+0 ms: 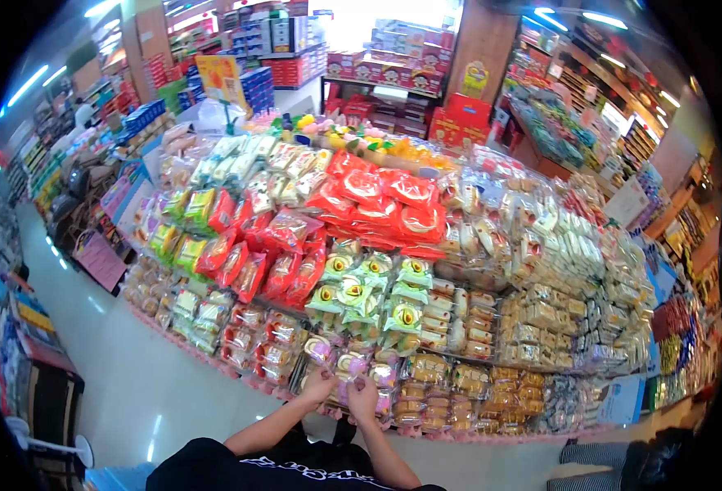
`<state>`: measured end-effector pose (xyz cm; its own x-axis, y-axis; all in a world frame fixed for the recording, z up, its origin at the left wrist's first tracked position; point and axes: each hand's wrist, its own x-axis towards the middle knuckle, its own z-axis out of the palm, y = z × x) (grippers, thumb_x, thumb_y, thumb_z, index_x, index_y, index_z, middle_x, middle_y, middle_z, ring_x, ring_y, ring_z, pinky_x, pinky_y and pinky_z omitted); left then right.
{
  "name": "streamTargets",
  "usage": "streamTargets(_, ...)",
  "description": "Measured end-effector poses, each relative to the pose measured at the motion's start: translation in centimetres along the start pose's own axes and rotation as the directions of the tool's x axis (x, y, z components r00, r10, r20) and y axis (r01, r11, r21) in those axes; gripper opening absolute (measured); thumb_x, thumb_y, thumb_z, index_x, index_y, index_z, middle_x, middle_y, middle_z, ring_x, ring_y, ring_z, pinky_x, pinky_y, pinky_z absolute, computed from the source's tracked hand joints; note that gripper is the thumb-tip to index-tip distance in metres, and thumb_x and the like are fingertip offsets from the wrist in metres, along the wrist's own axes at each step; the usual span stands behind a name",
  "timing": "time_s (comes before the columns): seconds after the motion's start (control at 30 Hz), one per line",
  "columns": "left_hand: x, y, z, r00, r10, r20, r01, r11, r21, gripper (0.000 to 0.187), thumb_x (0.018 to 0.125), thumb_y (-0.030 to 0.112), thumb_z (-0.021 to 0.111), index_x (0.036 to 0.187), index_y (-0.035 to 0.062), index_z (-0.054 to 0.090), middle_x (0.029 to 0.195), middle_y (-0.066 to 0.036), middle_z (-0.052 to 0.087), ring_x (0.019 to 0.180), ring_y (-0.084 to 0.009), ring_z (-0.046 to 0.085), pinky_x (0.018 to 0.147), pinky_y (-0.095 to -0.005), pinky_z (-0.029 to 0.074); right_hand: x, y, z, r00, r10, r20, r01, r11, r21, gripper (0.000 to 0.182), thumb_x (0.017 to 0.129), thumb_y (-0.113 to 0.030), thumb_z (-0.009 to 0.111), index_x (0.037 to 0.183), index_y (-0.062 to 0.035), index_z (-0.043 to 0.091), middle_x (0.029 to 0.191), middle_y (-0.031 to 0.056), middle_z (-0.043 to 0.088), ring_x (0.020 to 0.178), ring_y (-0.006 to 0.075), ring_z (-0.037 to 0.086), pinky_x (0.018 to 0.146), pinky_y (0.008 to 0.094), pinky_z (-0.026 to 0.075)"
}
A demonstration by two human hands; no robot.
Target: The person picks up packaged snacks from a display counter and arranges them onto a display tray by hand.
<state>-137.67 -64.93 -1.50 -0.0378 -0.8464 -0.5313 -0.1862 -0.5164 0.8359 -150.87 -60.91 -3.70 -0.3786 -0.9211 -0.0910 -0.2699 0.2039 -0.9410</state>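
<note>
Both my hands are at the front edge of a display of packaged snacks. My left hand [318, 385] has its fingers bent together over clear packs with purple and cream contents. Close to its right, my right hand [362, 396] is also closed, by a purple-and-cream pack [353, 362]. Whatever the fingers hold is too small to make out. Green packs with avocado pictures [353, 288] lie just beyond my hands. Packs with red and brown contents [279, 352] are to the left, and golden-brown packs [429, 370] to the right.
Large red packs [369, 196] are stacked mid-display. A pink frilled edge [475, 438] runs along the front. A pink sign [99, 260] stands at the left, near other shelves. At the lower right is part of a person in striped clothing [594, 455].
</note>
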Motion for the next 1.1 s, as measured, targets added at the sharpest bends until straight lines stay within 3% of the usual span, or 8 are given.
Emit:
streamTargets(0.03,0.0,-0.7,-0.1,0.995,0.096,0.01,-0.094,0.986,-0.138,0.021,0.074,0.01,0.067,0.09,-0.0014,0.058,0.075,-0.005,0.06,0.064,-0.012,0.055,0.058,-0.0287,0.044,0.3,-0.1,-0.1,0.999,-0.046,0.015,0.046,0.999,0.003,0.034,0.077,-0.011,0.068,0.106,0.0046,0.059,0.086,0.0125,0.065,0.076,0.0185,0.063,0.07,0.0304,0.051)
streamTargets(0.13,-2.4,1.0,-0.2,0.926,0.322,-0.198,-0.325,0.945,0.016,0.022,0.074,0.01,0.067,0.088,-0.0031,0.057,0.069,-0.006,0.057,0.061,-0.0144,0.054,0.059,-0.0298,0.045,0.4,-1.7,0.5,0.993,-0.118,-0.004,0.118,0.988,0.103,0.026,0.076,-0.01,0.067,0.098,0.0033,0.06,0.082,0.0119,0.064,0.074,0.0184,0.063,0.068,0.0304,0.05)
streamTargets(0.27,-5.3,1.3,-2.3,0.681,0.584,-0.443,-0.436,0.808,0.396,0.049,0.075,0.015,0.067,0.117,-0.0044,0.052,0.099,-0.017,0.056,0.091,-0.0289,0.054,0.084,-0.0379,0.044,-1.1,-8.1,0.9,0.98,-0.163,0.118,0.148,0.981,0.124,0.029,0.077,-0.006,0.067,0.103,0.0032,0.059,0.086,0.0105,0.064,0.075,0.016,0.063,0.07,0.0289,0.051)
streamTargets(0.3,-5.7,0.5,-3.4,0.753,0.499,-0.429,-0.386,0.863,0.326,0.056,0.076,0.017,0.067,0.125,-0.003,0.047,0.112,-0.019,0.051,0.105,-0.0315,0.049,0.092,-0.0395,0.04,-2.5,-12.2,0.6,0.981,-0.077,0.18,0.035,0.973,0.229,0.029,0.076,-0.005,0.068,0.103,0.0032,0.059,0.087,0.011,0.063,0.076,0.016,0.062,0.07,0.0289,0.051)
streamTargets(0.43,-9.8,2.3,-7.8,0.643,0.543,-0.541,-0.472,0.836,0.278,0.052,0.08,0.015,0.065,0.126,-0.0006,0.047,0.116,-0.018,0.05,0.108,-0.0301,0.049,0.094,-0.0392,0.04,-4.2,-12.5,5.2,0.908,-0.38,0.174,0.352,0.92,0.171,0.03,0.078,-0.008,0.07,0.104,0.0023,0.059,0.089,0.0094,0.062,0.08,0.0143,0.061,0.071,0.0269,0.05)
streamTargets(0.57,-14.4,2.7,-14.7,0.494,0.646,-0.581,-0.556,0.749,0.36,0.051,0.079,0.012,0.067,0.126,0.002,0.05,0.112,-0.015,0.051,0.103,-0.0273,0.05,0.093,-0.0362,0.04,-9.5,-19.1,8.6,0.908,-0.168,0.383,-0.004,0.913,0.408,0.029,0.081,-0.005,0.068,0.107,0.002,0.058,0.088,0.0084,0.065,0.073,0.013,0.061,0.066,0.0248,0.05)
streamTargets(0.77,-21.5,-0.5,-25.7,0.372,0.658,-0.654,-0.573,0.717,0.396,0.052,0.076,0.011,0.072,0.124,0.0027,0.054,0.11,-0.014,0.05,0.104,-0.0263,0.049,0.091,-0.0342,0.04,-16.9,-19.6,17.8,0.826,-0.266,0.496,-0.031,0.858,0.512,0.031,0.082,-0.006,0.069,0.109,0.003,0.06,0.099,0.0082,0.061,0.088,0.0141,0.061,0.076,0.0256,0.05)
streamTargets(1.1,-29.9,-10.6,-40.3,0.208,0.371,-0.905,-0.496,0.837,0.23,0.055,0.078,0.01,0.072,0.128,0.0029,0.05,0.112,-0.012,0.047,0.103,-0.0238,0.049,0.091,-0.0338,0.042,-30.9,-26.0,31.4,0.452,-0.599,0.661,0.459,0.791,0.404,0.039,0.083,-0.006,0.068,0.119,0.0046,0.056,0.112,0.013,0.057,0.09,0.0157,0.061,0.079,0.0263,0.051)
